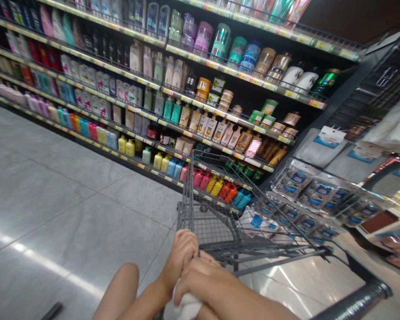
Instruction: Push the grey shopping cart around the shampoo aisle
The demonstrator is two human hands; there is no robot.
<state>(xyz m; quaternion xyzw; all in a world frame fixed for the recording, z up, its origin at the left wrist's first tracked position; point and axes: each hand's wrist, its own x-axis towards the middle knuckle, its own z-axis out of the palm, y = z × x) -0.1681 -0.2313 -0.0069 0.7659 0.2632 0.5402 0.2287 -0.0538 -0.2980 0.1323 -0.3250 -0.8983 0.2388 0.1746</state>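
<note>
- My left hand [184, 246] is gripping the shopping cart [220, 220] at its near corner, lower centre; my right hand [208, 280] is touching it, clutching a crumpled white bundle [188, 307].
- The handle [360, 298] is sitting free at lower right, so I am judging that gentle, even pressure suits this one-corner hold.
- The cart's far end is facing toiletry shelves [142, 166] at centre; blue-labelled packets [320, 195], hanging right, are calling for clearance.

Left hand [184, 246]: bare, knuckles rounded. Right hand [203, 275]: bare, outline slightly blurred. Forearms [250, 298], two: bare as far as seen, slim, tapering toward the hands. Knee [126, 278], one: bare, rounded.
</note>
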